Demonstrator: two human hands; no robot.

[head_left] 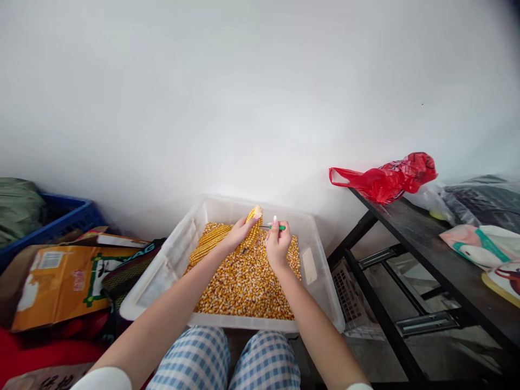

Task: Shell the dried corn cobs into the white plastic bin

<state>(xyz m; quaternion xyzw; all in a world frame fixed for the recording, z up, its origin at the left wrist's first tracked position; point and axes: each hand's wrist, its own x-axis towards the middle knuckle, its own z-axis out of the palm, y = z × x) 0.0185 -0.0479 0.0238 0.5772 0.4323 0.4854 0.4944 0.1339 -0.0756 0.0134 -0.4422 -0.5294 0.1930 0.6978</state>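
My left hand [240,233] is closed around a yellow corn cob [254,230], held tilted with its pale end up. In my right hand [278,242] is a screwdriver [280,227] with a green handle; its thin dark shaft points left and its tip meets the cob or lies just beside it. Both hands are above a translucent white plastic bin [317,254]. Loose corn kernels [247,287] cover the bottom of the bin. More whole corn cobs [209,241] lie on the kernels at the bin's left side, partly hidden by my left forearm.
On the right stands a black table [422,238] with a red plastic bag [390,179] on its corner. A plastic basket [347,292] is beneath it. Left of the bin are an orange cardboard box [69,281] and a blue crate [81,211]. A white wall [244,108] rises behind.
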